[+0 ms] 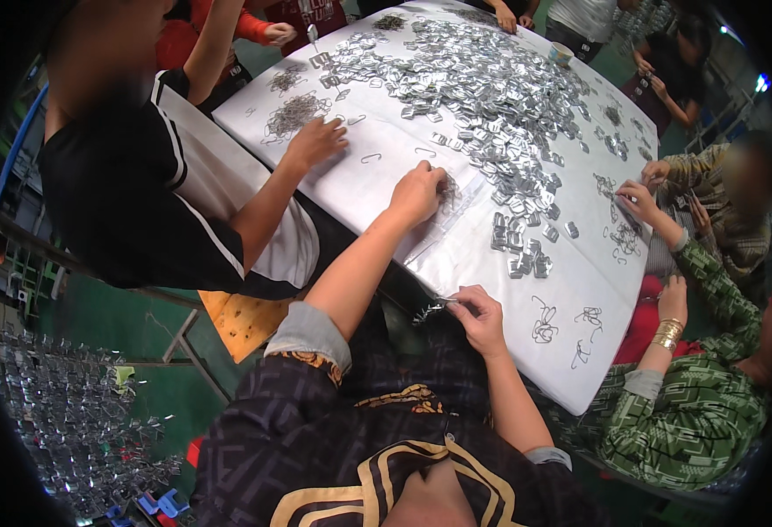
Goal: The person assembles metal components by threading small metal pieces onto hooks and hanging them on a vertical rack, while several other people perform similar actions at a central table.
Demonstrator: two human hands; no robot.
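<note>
My left hand (pixel 419 191) rests on the white-covered table (pixel 342 176) at a small pile of thin wire hooks (pixel 449 195). Its fingers are curled down and pressed together at the pile's edge; what they pinch is hidden. At the table's near edge, my right hand (pixel 481 318) is closed, thumb against fingers, on a small bunch of shiny metal pieces (pixel 430 310) that sticks out to the left. The kind of these pieces is too small to tell. Two single wire hooks (pixel 371 158) lie beyond my left hand.
A large heap of flat silvery metal pieces (pixel 491 97) covers the table's middle. More wire hooks (pixel 544 321) lie at right, and a pile of them (pixel 298 114) at left. Co-workers' hands (pixel 317 140) work around the table. Racks of hanging metal parts (pixel 61 413) stand lower left.
</note>
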